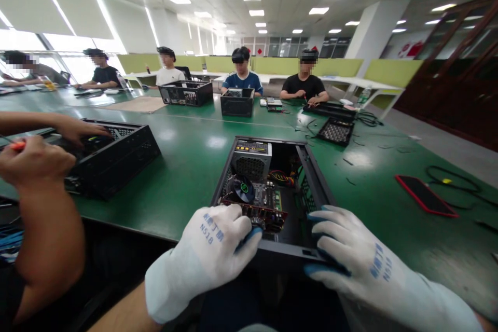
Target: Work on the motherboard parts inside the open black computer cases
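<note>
In front of me an open black computer case [272,247] lies on its side, its near end at the table edge. My left hand [218,233], in a white glove with blue fingertips, is closed at a red-edged graphics card [268,212]; some of its fingertips are hidden. Gloved alike, my right hand [346,238] clasps the near right corner of the case, fingers over the rail and thumb lower down. Past the card sit a round CPU fan [241,190] and the power supply [252,161]. Coloured cables [283,177] run beside the motherboard.
At left, a co-worker's hand [37,161] holds an orange-handled tool by another black case [116,161]. A red-edged black phone-like slab [426,196] and black cables [455,179] lie at right. Across the green table [187,166], several people sit with cases and parts.
</note>
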